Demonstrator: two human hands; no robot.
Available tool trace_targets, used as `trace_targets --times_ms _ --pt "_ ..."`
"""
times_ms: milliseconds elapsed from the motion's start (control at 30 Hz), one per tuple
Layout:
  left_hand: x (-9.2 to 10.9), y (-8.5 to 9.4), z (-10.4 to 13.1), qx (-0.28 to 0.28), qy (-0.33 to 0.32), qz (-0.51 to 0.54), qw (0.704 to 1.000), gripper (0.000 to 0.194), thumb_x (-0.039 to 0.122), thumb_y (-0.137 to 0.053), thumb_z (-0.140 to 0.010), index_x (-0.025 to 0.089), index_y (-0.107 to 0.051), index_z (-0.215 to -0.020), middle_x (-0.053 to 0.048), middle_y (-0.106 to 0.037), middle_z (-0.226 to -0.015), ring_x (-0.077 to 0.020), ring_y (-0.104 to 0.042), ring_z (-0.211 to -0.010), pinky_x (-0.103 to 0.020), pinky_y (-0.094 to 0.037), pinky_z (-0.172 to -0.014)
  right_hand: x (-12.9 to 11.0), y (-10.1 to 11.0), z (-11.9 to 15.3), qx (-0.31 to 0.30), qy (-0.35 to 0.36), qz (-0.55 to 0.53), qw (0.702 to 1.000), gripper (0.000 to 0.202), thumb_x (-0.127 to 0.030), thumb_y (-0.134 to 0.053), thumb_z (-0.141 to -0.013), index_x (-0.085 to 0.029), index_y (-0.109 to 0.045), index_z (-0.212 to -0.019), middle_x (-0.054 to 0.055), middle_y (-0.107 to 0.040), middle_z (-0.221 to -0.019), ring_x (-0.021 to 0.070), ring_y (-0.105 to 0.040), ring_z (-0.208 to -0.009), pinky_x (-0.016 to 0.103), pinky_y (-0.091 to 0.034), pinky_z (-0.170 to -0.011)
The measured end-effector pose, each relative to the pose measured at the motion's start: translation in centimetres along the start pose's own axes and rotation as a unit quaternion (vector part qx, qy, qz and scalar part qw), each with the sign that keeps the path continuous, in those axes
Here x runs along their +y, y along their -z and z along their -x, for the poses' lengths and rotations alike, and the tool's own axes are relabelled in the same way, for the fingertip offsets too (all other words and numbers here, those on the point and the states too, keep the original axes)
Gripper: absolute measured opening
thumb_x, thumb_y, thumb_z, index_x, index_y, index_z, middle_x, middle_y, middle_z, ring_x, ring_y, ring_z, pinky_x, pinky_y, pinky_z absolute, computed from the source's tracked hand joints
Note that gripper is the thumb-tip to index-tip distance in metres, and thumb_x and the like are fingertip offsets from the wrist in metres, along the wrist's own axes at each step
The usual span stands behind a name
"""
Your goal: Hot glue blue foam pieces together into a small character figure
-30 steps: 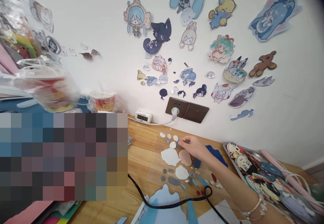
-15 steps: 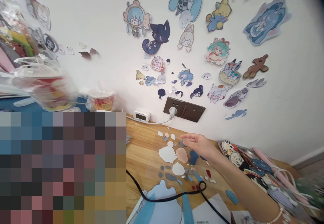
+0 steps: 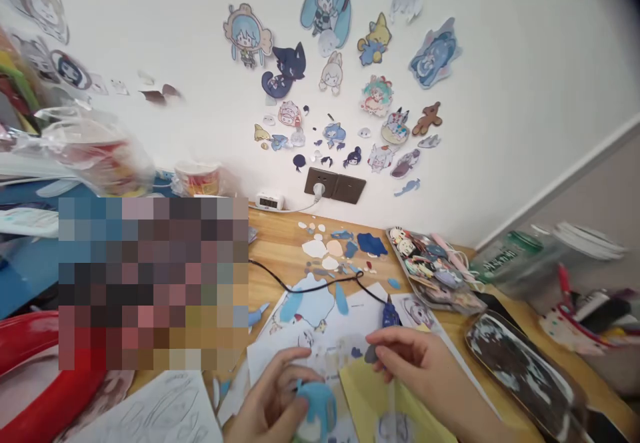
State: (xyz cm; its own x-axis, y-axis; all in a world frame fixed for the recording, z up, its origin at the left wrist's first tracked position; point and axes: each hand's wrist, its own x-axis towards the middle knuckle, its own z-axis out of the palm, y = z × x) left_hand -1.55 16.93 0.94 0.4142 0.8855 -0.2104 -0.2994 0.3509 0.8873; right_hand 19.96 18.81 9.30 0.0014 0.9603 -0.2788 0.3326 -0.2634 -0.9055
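Observation:
My left hand (image 3: 280,399), at the bottom centre, holds a light-blue cutout (image 3: 320,406) between thumb and fingers. To its right, my right hand (image 3: 417,359) pinches a small dark grey piece (image 3: 371,354) between thumb and fingertips. Beneath the hands lie white printed sheets (image 3: 270,343) and a yellow sheet (image 3: 357,386). A large pale-blue cutout (image 3: 315,303) rests farther back, crossed by a black cable (image 3: 300,290). Just beyond my right hand is a dark blue pointed tool (image 3: 390,316). White, peach and blue pieces (image 3: 315,249) are scattered near the wall.
A tray of cutouts (image 3: 425,266) stands at the back right, with a brown-and-white case (image 3: 520,369) nearer. Pens fill a holder (image 3: 575,323) at far right. At left are a red ring-shaped object (image 3: 75,389), a drawing sheet (image 3: 145,413) and wrapped cups (image 3: 197,179).
My right hand has come back from the scattered pieces near the wall and now holds a grey piece. My left hand and the light-blue cutout have come into view as the camera view shifted.

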Motion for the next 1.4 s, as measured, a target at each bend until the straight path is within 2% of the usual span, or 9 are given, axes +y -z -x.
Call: trace_targets --times_ms 167,333,567,867,1000,1167,1267,1333,1400 --pt "0.9 -0.6 0.4 -0.006 -0.03 -0.065 0.997 0.049 0.044 -0.061 -0.075 0.022 -0.039 -0.112 -0.005 -0.058 -0.095 -0.0089 -0.046 -0.061 -0.023 -0.034 -0.055 1.5 -3.9 2.7 0.037 0.028 -0.044 0.998 0.021 -0.031 -0.061 -0.073 -0.015 -0.068 -0.084 0.006 -0.069 -0.072 0.019 -0.066 -0.066 0.028 -0.053 -0.059" --pt "1.0 -0.9 0.6 -0.027 -0.057 -0.049 0.997 0.049 0.04 -0.064 -0.072 0.02 -0.039 -0.11 -0.005 -0.057 -0.094 -0.0112 -0.051 -0.066 -0.024 -0.035 -0.059 2.5 -5.6 3.0 0.068 0.038 -0.102 0.992 0.026 -0.035 -0.067 -0.068 -0.014 -0.068 -0.083 0.007 -0.07 -0.073 0.0224 -0.067 -0.069 0.03 -0.054 -0.06" --pt "1.6 -1.3 1.1 -0.028 -0.049 -0.066 0.996 0.049 0.039 -0.062 -0.071 0.02 -0.039 -0.109 -0.005 -0.057 -0.094 -0.012 -0.051 -0.066 -0.024 -0.036 -0.059 3.3 -5.6 3.2 0.065 0.04 -0.132 0.988 0.029 -0.035 -0.071 -0.063 -0.015 -0.069 -0.083 0.006 -0.07 -0.074 0.0222 -0.068 -0.07 0.031 -0.054 -0.064" --pt "0.9 -1.1 0.9 -0.037 -0.059 -0.085 0.994 0.043 0.036 -0.058 -0.074 0.02 -0.041 -0.11 -0.004 -0.058 -0.093 -0.0128 -0.05 -0.067 -0.024 -0.035 -0.061 3.5 -4.8 3.2 0.091 0.071 -0.1 0.988 0.024 -0.03 -0.062 -0.07 -0.013 -0.065 -0.087 0.005 -0.067 -0.07 0.0196 -0.066 -0.067 0.03 -0.052 -0.064" --pt "0.7 -0.7 0.7 -0.045 -0.06 -0.118 0.99 0.042 0.038 -0.055 -0.077 0.02 -0.04 -0.112 -0.004 -0.06 -0.093 -0.0116 -0.047 -0.062 -0.023 -0.034 -0.059 3.4 -4.7 3.2 0.11 0.091 -0.085 0.986 0.02 -0.028 -0.057 -0.073 -0.014 -0.064 -0.085 0.004 -0.062 -0.07 0.0173 -0.062 -0.065 0.027 -0.051 -0.057" --pt "-0.1 -0.2 0.4 -0.039 -0.063 -0.138 0.988 0.053 0.041 -0.055 -0.077 0.021 -0.035 -0.122 -0.005 -0.061 -0.098 -0.0109 -0.046 -0.061 -0.023 -0.033 -0.056 4.0 -5.0 3.1 0.15 0.101 -0.095 0.979 0.015 -0.023 -0.052 -0.072 -0.018 -0.06 -0.085 0.0 -0.056 -0.069 0.0162 -0.061 -0.058 0.026 -0.051 -0.051" --pt "-0.5 0.1 0.4 -0.031 -0.057 -0.178 0.982 0.058 0.041 -0.052 -0.08 0.022 -0.028 -0.129 -0.008 -0.059 -0.108 -0.0098 -0.046 -0.059 -0.022 -0.034 -0.056 4.2 -3.6 2.5 0.187 0.107 -0.093 0.972 0.015 -0.023 -0.051 -0.073 -0.021 -0.058 -0.086 0.0 -0.059 -0.073 0.0183 -0.064 -0.063 0.028 -0.053 -0.056" --pt "-0.7 0.2 0.4 -0.036 -0.049 -0.213 0.975 0.06 0.04 -0.05 -0.081 0.022 -0.024 -0.132 -0.01 -0.056 -0.117 -0.0102 -0.05 -0.062 -0.022 -0.037 -0.059 4.0 -1.1 1.6 0.224 0.109 -0.076 0.965 0.018 -0.025 -0.051 -0.076 -0.02 -0.057 -0.092 0.0 -0.062 -0.077 0.0178 -0.065 -0.065 0.03 -0.054 -0.062" --pt "-0.8 0.3 0.4 -0.04 -0.049 -0.232 0.971 0.062 0.039 -0.05 -0.081 0.021 -0.022 -0.134 -0.011 -0.051 -0.125 -0.012 -0.056 -0.075 -0.022 -0.041 -0.067 3.7 2.5 0.2 0.266 0.102 -0.039 0.958 0.021 -0.024 -0.055 -0.078 -0.02 -0.057 -0.099 0.0 -0.064 -0.073 0.0157 -0.063 -0.063 0.03 -0.052 -0.064"
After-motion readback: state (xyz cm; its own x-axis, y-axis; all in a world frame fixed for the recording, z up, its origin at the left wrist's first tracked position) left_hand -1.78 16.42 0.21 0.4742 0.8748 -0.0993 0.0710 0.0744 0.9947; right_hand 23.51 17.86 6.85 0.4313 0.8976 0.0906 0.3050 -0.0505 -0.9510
